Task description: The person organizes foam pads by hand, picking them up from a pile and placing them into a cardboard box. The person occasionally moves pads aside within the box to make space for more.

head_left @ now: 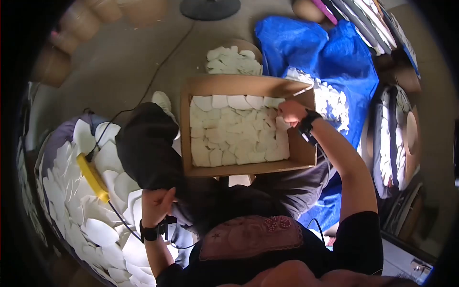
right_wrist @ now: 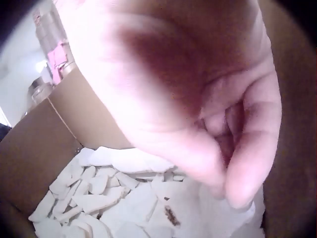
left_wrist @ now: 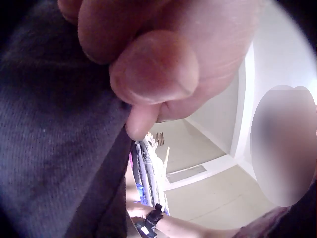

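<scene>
A cardboard box (head_left: 187, 131) sits in front of the person, lined with overlapping thin, flat white pieces (head_left: 232, 129) with rounded edges. My right hand (head_left: 291, 112) reaches into its right side. Thumb and fingertips there pinch the edge of a white piece (right_wrist: 240, 214), close over the layer of others. Seen from the right wrist, irregular white pieces (right_wrist: 96, 201) lie under the hand, one with a brown mark. The left hand (head_left: 158, 205) rests on the dark-trousered leg (left_wrist: 59, 129), its fingers loosely curled with nothing in them.
Larger curved white pieces (head_left: 100, 232) fill a sack at the left, with a yellow tool (head_left: 93, 177) and its cable on top. A round container of white pieces (head_left: 234, 60) stands beyond the box. Blue sheeting (head_left: 306, 48) bearing more pieces lies at the right.
</scene>
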The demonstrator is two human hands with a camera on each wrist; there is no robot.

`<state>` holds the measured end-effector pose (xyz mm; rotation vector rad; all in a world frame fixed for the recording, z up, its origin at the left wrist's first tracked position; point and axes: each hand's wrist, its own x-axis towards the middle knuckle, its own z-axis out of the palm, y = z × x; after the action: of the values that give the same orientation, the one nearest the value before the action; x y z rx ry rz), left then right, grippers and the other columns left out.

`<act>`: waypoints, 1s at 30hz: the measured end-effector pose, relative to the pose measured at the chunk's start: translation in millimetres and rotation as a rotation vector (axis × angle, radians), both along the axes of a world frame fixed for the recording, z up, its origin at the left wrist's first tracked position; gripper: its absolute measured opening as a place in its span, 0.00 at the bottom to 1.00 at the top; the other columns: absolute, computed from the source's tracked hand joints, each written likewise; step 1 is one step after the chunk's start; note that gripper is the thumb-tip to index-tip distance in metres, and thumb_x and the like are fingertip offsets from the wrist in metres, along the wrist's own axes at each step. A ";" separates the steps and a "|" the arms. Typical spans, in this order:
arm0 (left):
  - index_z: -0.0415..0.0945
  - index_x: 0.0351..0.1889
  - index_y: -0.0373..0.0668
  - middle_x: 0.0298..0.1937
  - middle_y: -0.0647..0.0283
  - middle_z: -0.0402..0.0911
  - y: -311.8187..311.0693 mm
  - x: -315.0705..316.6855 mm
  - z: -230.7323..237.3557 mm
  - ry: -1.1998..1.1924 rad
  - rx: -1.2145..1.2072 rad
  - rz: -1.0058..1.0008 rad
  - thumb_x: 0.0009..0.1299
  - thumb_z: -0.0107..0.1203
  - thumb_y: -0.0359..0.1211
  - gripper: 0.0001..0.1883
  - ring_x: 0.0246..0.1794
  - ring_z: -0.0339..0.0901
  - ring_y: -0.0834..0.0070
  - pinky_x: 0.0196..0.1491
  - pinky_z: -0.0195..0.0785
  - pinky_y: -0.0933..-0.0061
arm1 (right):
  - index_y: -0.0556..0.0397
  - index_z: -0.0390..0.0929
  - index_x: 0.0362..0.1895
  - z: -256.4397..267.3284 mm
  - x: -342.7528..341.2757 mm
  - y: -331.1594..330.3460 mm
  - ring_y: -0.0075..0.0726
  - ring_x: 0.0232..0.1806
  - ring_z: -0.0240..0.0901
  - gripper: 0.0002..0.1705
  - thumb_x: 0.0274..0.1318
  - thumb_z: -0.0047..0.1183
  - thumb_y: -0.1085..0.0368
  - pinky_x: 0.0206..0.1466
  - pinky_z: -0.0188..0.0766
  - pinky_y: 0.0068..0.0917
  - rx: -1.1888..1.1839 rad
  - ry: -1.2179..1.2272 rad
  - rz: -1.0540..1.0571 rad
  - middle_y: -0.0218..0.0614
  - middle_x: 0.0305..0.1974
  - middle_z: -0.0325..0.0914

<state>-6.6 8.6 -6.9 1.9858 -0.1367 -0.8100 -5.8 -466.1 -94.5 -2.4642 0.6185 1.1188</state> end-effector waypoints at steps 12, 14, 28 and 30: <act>0.74 0.12 0.36 0.05 0.67 0.68 -2.1 2.7 4.6 -0.083 -0.029 -0.044 0.63 0.54 0.31 0.17 0.04 0.65 0.84 0.11 0.53 0.83 | 0.51 0.75 0.41 14.4 19.9 3.1 0.33 0.17 0.75 0.19 0.42 0.38 0.74 0.19 0.73 0.27 -0.069 0.081 0.169 0.39 0.17 0.76; 0.74 0.12 0.36 0.05 0.67 0.68 -3.4 3.0 5.1 -0.077 -0.031 -0.046 0.63 0.54 0.31 0.17 0.04 0.65 0.84 0.11 0.53 0.84 | 0.54 0.75 0.34 -17.3 15.6 -13.1 0.34 0.17 0.75 0.12 0.42 0.41 0.72 0.19 0.72 0.28 -0.051 0.023 0.292 0.39 0.17 0.76; 0.74 0.12 0.36 0.05 0.66 0.68 -2.5 5.6 1.5 -0.115 -0.048 -0.082 0.64 0.54 0.32 0.17 0.04 0.66 0.83 0.11 0.54 0.83 | 0.61 0.79 0.32 -38.0 21.0 -2.6 0.50 0.40 0.76 0.13 0.38 0.47 0.74 0.42 0.72 0.35 -0.284 0.129 0.432 0.53 0.35 0.76; 0.74 0.12 0.36 0.05 0.67 0.68 -2.3 5.6 1.3 -0.124 -0.052 -0.080 0.64 0.54 0.32 0.17 0.04 0.66 0.83 0.11 0.54 0.83 | 0.61 0.79 0.32 -56.6 15.3 -12.8 0.50 0.41 0.75 0.13 0.39 0.47 0.74 0.42 0.72 0.35 -0.334 0.083 0.462 0.54 0.36 0.76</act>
<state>-1.1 6.2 -5.6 1.9915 -0.3085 -0.7265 9.5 -478.9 -151.1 -2.9598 0.2750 1.3846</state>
